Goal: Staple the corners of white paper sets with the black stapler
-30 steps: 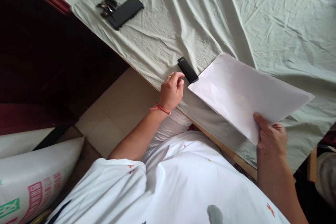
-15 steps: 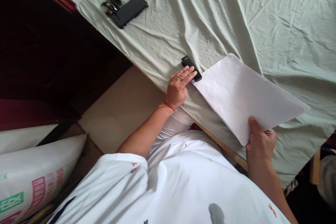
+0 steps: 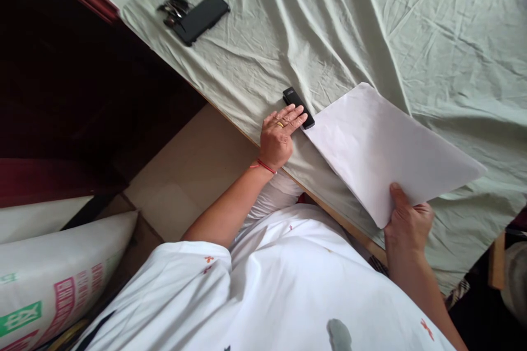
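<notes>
A black stapler lies on the cloth, its front end over the near-left corner of a white paper stack. My left hand, with a ring and a red wrist cord, has its fingers laid together across the stapler's top; its thumb is hidden. At the opposite end, my right hand grips the paper's near edge, thumb on top and the other fingers underneath. The sheets lie nearly flat, tilted slightly at the held side, their edges roughly lined up.
A pale green wrinkled cloth covers the table. Farther left on it lie a black phone and a bunch of keys. A printed white sack stands on the floor at the lower left. The table's front edge runs close to my body.
The view has shifted very slightly. Both hands, the stapler and the paper keep practically the same places.
</notes>
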Demonstrator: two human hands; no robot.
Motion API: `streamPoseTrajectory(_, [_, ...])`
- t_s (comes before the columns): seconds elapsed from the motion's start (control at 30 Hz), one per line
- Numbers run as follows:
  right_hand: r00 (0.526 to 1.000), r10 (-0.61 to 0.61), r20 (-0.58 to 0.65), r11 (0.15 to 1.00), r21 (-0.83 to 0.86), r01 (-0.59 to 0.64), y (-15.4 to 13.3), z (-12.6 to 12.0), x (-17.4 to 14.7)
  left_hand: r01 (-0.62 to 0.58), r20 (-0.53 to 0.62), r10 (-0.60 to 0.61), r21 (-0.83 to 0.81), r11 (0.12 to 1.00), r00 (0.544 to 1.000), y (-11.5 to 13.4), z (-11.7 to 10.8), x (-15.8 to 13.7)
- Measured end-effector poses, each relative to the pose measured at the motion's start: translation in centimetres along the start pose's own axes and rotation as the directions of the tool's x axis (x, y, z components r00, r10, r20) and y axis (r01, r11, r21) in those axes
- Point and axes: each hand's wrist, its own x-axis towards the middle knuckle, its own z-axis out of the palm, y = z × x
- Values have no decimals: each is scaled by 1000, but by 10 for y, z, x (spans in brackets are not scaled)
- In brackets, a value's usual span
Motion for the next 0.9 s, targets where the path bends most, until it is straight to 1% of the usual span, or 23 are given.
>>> streamPoseTrajectory(0.27, [998,39,44,999,24,-40,2,0,-2,-33,-15,33,-18,999,999,-1,4,-1])
streamPoseTrajectory(0.4, [999,27,36,999,33,-28,-2,-5,0,-74,-35,71,-120,990,997,-9,4,0])
streamPoseTrajectory(0.5, [1000,-4,-1,999,33,5,-8,-17,7,-72,-17,70,-181,981,997,-12,3,1])
streamPoseTrajectory(0.6, [998,-52,-23,998,23,53,-15,-33,16,-40,-44,32,-195,980,999,-11,-1,0])
streamPoseTrajectory(0.63, [997,-68,-28,998,17,68,-17,-39,19,-15,-69,1,-203,979,998,-10,-3,-1])
streamPoseTrajectory(0.7, [996,-86,-26,996,-6,85,-22,-47,22,66,-129,-101,-251,966,987,-5,-8,-5])
streamPoseTrajectory(0.77, [997,-83,-4,996,-37,83,-26,-52,22,176,-141,-243,-370,912,960,4,-15,-13])
streamPoseTrajectory(0.8, [997,-81,13,995,-51,82,-27,-54,21,232,-99,-309,-459,858,946,9,-18,-16])
streamPoseTrajectory(0.83, [997,-74,36,995,-64,77,-29,-54,20,301,-17,-370,-549,780,929,14,-21,-20])
streamPoseTrajectory(0.87, [996,-68,58,995,-74,73,-30,-53,19,347,56,-404,-627,697,913,20,-24,-23])
streamPoseTrajectory(0.9, [995,-64,80,994,-81,70,-31,-51,19,381,136,-406,-688,618,904,25,-27,-24])
